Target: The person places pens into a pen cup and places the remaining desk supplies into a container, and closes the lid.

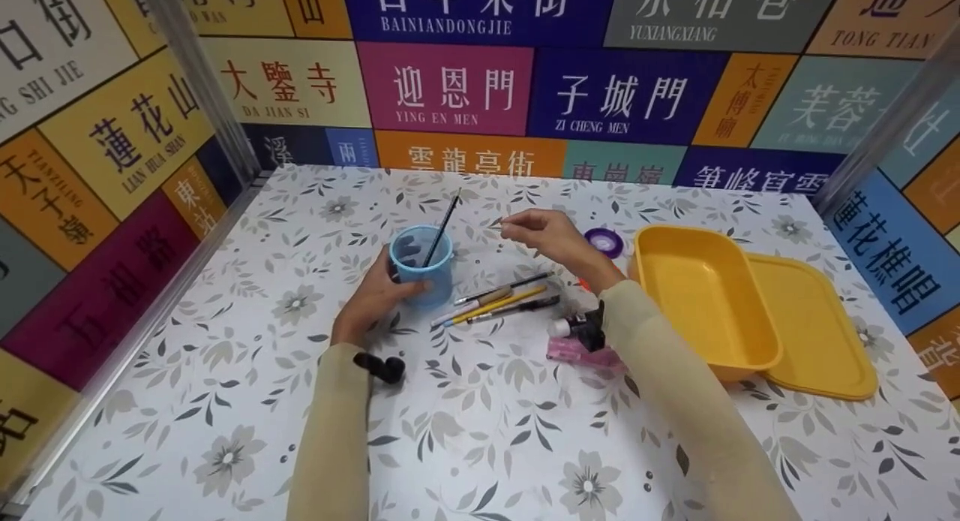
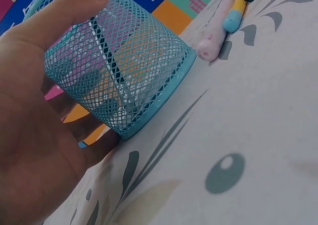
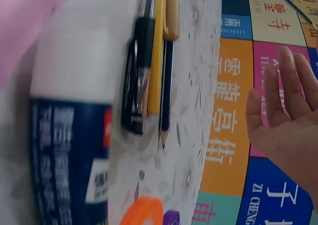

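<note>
My left hand (image 1: 379,292) grips a light blue mesh pen cup (image 1: 436,287), fingers and thumb around its side. In the left wrist view the cup (image 2: 134,56) leans and its base rim shows near the tabletop. A dark pencil (image 1: 444,224) stands slanted inside the cup, its tip above the rim. My right hand (image 1: 555,236) hangs in the air right of the cup, holding nothing; its fingers look loosely extended in the right wrist view. Between the hands lie a yellow pencil (image 1: 495,306), a black pen (image 1: 525,308), another dark pencil (image 1: 536,279) and a pink-and-tan pen (image 1: 480,301).
Under my right forearm lie a white-capped, navy-labelled bottle or stick (image 3: 69,135) and a pink item (image 1: 574,352). A purple ring-shaped roll (image 1: 604,242) and an orange ring (image 3: 141,210) are nearby. At right, a yellow box (image 1: 709,359) overlaps its yellow lid (image 1: 821,318). Printed panels surround the table.
</note>
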Action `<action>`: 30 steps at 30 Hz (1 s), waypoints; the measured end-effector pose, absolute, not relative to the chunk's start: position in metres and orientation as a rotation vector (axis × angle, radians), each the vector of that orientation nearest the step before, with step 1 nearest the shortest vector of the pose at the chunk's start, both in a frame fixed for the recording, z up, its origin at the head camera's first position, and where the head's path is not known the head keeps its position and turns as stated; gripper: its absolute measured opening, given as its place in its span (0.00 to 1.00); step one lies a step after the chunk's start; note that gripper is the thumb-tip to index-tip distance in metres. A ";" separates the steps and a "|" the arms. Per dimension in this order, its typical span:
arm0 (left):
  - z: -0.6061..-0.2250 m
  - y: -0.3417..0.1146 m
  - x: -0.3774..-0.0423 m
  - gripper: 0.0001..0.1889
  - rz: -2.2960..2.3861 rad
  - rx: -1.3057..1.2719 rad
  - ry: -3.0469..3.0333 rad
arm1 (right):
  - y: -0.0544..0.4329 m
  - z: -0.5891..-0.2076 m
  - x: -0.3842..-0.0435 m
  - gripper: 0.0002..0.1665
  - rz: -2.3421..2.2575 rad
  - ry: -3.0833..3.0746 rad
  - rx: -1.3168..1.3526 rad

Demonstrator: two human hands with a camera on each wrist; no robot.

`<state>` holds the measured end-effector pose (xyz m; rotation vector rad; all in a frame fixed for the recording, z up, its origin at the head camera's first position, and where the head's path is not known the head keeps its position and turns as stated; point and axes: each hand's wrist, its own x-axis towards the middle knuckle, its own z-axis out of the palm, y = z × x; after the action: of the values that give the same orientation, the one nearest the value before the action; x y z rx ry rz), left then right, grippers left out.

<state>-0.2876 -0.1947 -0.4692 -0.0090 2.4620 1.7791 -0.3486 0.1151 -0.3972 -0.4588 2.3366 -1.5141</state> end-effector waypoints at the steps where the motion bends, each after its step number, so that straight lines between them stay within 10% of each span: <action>1: -0.470 -0.195 -0.287 0.57 1.779 -0.015 2.458 | 0.118 -0.398 -0.349 0.28 -1.495 2.340 -0.451; 30: -0.473 -0.197 -0.287 0.53 1.832 0.050 2.442 | 0.155 -0.418 -0.362 0.25 -1.251 2.339 -0.191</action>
<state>-0.2875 -0.1969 -0.4731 0.0505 2.4423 1.8316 -0.3621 0.1551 -0.4176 -0.1911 2.3388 -1.2511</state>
